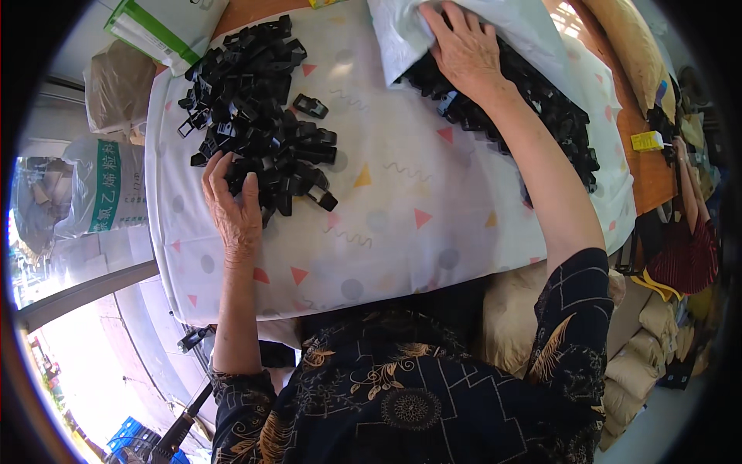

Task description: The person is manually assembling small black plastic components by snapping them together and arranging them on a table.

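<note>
A loose pile of small black plastic clip-like parts (239,100) lies at the left of the table. My left hand (232,205) rests at the pile's near edge, thumb and fingers apart, touching parts; whether one sits between them is hard to see. One black part (310,106) lies slightly off the pile's right side. At the far right, a white plastic bag (398,39) partly covers a second heap of black parts (553,124). My right hand (468,54) reaches over this heap, its fingers spread on the bag's surface.
A patterned white cloth (394,255) covers the table. Sacks stand at the left, among them a brown bag (120,85) and a clear printed bag (104,185). Another person's arm (686,182) shows at the far right, near a small yellow box (647,141).
</note>
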